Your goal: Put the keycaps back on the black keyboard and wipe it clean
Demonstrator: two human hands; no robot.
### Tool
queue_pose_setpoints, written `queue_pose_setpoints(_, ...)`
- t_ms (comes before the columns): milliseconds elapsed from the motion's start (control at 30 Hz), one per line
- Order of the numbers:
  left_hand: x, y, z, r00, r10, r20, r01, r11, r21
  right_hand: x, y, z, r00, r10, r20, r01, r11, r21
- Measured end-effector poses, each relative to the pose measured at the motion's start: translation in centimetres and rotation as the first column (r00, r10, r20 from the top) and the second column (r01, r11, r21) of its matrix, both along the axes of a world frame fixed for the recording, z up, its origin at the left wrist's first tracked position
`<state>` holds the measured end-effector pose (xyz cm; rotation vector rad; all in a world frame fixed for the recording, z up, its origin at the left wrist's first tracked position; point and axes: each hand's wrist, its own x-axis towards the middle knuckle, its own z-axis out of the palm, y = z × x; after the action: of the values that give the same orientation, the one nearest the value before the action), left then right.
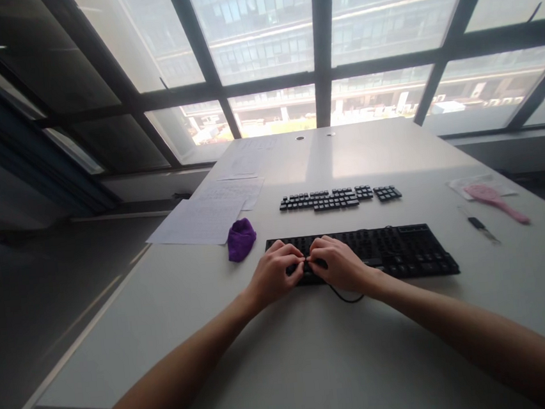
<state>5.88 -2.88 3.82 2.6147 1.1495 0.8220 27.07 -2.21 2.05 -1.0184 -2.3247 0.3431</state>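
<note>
A black keyboard [392,251] lies on the white table, most of its keycaps off. My left hand [276,270] is over its left part, thumb and fingertips pinched together. Close beside it, my right hand [338,261] pinches in the same way, and the fingertips of both hands nearly meet. Something small and dark shows between them, too small to name. Behind the keyboard, loose black keycaps [334,198] lie in rows and groups. A thin black cable [346,298] loops out at the keyboard's front edge, under my right wrist.
Left of the keyboard sits a crumpled purple cloth [241,239], with paper sheets [197,221] behind it. On the right lie a pink hairbrush [494,201] on a clear bag and a small tool with a black handle [479,224]. Windows [265,31] stand beyond the table [373,150].
</note>
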Motion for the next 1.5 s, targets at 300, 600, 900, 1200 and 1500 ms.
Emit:
queue_pose_setpoints(300, 0.3, -0.2, -0.3, 1.0, 0.029, -0.003, -0.029, 1.0, 0.003, -0.1, 0.0, 0.1, 1.0, -0.001, 0.017, 0.001, 1.0, -0.002)
queue_pose_setpoints(600, 0.4, -0.2, -0.5, 0.998, 0.037, -0.051, -0.035, 0.999, 0.032, -0.1, 0.1, 0.0, 1.0, 0.001, 0.022, -0.001, 1.0, 0.009)
queue_pose_setpoints(900, 0.8, 0.1, 0.3, 0.997, 0.077, 0.014, -0.077, 0.997, -0.008, 0.6, 0.8, 0.5, 0.998, -0.016, -0.057, 0.013, 0.999, -0.052)
queue_pose_setpoints(1200, 4.4, 10.1, 1.8, 0.974, 0.219, -0.052, -0.215, 0.975, 0.062, 4.1, 10.7, 1.0, 0.905, -0.398, 0.149, 0.392, 0.917, 0.066)
queue_pose_setpoints(1500, 8.0, 16.0, -1.0, 0.939, 0.259, -0.224, -0.259, 0.965, 0.03, 3.1, 13.7, 0.8, 0.863, -0.349, 0.365, 0.309, 0.937, 0.166)
